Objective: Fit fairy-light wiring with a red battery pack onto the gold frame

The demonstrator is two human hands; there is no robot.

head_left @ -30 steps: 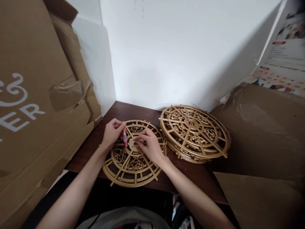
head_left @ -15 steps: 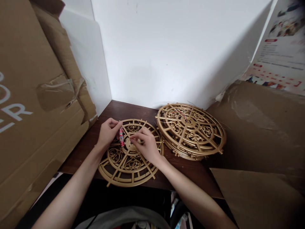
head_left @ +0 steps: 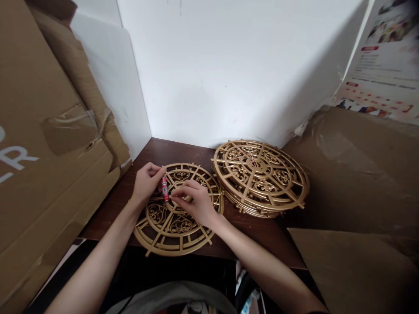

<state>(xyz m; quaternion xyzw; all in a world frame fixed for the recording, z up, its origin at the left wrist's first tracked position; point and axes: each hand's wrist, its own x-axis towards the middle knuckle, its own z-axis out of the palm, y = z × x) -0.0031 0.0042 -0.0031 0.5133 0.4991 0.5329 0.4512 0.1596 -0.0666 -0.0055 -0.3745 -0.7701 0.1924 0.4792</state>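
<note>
A round gold openwork frame [head_left: 160, 248] lies flat on the dark brown table. Over its upper left part, my left hand [head_left: 146, 182] pinches the top end of a small red tube [head_left: 165, 189], which points downward. Close to the lower end of the tube, above the frame's centre, my right hand [head_left: 194, 200] has thumb and index finger pressed together. Whatever sits between those fingertips is too small to name. Part of the frame's hub is hidden behind my right hand.
Several similar gold frames are stacked [head_left: 262, 174] at the right, with thin wires on top. Large cardboard boxes stand on the left [head_left: 59, 174] and right [head_left: 343, 174]. A white wall [head_left: 229, 65] rises behind the brown table [head_left: 183, 148].
My right hand has moved left, from the frame's hub toward the lower end of the red tube. My left hand keeps its pinch on the tube. The camera view has shifted slightly.
</note>
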